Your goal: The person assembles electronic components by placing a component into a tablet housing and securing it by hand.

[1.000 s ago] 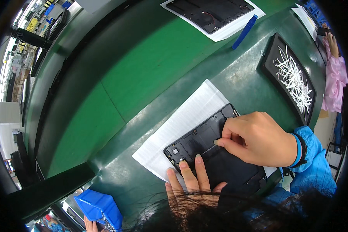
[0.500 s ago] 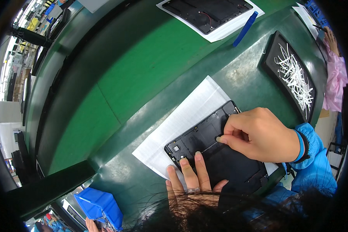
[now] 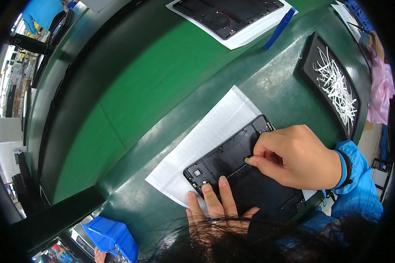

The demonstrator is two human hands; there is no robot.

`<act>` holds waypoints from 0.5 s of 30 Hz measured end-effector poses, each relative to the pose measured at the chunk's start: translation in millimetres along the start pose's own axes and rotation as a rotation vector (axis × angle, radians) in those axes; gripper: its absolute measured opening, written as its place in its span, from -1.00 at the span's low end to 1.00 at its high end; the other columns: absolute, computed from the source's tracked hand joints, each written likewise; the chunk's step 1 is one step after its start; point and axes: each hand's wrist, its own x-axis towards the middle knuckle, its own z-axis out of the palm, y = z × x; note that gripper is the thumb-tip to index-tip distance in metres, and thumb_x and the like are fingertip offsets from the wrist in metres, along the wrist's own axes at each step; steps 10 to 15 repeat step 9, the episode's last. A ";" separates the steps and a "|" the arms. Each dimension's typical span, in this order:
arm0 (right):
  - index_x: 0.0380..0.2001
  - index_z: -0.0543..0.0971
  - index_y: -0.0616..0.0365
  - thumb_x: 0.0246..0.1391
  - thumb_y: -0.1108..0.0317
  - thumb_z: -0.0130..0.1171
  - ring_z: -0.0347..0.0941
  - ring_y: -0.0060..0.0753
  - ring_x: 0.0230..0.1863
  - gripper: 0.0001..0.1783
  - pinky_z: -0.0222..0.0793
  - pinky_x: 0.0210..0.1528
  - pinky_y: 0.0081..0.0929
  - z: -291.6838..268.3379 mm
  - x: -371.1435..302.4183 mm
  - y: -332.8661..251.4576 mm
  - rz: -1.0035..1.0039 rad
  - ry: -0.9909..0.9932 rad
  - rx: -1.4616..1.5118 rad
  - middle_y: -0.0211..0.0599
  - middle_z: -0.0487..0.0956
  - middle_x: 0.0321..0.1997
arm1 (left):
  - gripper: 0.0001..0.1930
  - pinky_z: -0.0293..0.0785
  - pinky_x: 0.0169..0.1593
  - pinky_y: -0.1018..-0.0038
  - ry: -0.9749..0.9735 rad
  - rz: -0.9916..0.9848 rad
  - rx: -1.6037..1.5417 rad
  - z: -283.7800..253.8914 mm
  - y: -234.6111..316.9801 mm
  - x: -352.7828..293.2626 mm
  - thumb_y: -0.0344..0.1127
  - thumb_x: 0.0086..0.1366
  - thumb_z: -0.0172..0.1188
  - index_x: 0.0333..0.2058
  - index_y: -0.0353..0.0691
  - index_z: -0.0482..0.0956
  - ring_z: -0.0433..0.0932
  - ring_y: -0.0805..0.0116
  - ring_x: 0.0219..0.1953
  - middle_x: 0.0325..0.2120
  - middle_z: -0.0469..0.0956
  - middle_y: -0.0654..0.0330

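Observation:
A black tablet back housing (image 3: pixel 212 158) lies at a slant on a white sheet (image 3: pixel 197 138) on the green bench. My left hand (image 3: pixel 219 206) rests on its lower left part, fingers stretched out and apart, the tips near its left edge. Over the right half is my right hand (image 3: pixel 296 155), thumb and forefinger pinched together low against the inside of the housing. Whatever may be between those fingertips is hidden or too small to name. A blue sleeve (image 3: pixel 360 186) covers my right forearm, and dark hair crosses the bottom of the view.
Far right stands a black tray (image 3: pixel 309 65) heaped with thin white strips (image 3: pixel 335 87). A blue marker pen (image 3: pixel 278 30) and a second black housing (image 3: pixel 228 15) on white paper lie at the back. A blue bin (image 3: pixel 112 236) is at the lower left, another person's hand (image 3: pixel 99 255) beside it.
The whole view has shifted slightly. My hands keep nearly the same pose on the housing. A person in blue has come into view at the top left.

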 end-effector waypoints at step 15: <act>-0.44 0.54 0.14 0.14 0.33 0.32 0.53 0.00 -0.56 -0.82 0.37 -0.52 -0.15 1.2 -1.1 3.3 -0.016 0.011 -0.017 -0.20 0.54 -0.65 | -0.05 0.62 0.03 -0.14 -0.041 -0.011 -0.021 -13.2 -1.9 7.1 0.62 0.19 0.01 0.33 0.03 0.47 0.44 -0.28 0.26 0.33 0.30 -0.06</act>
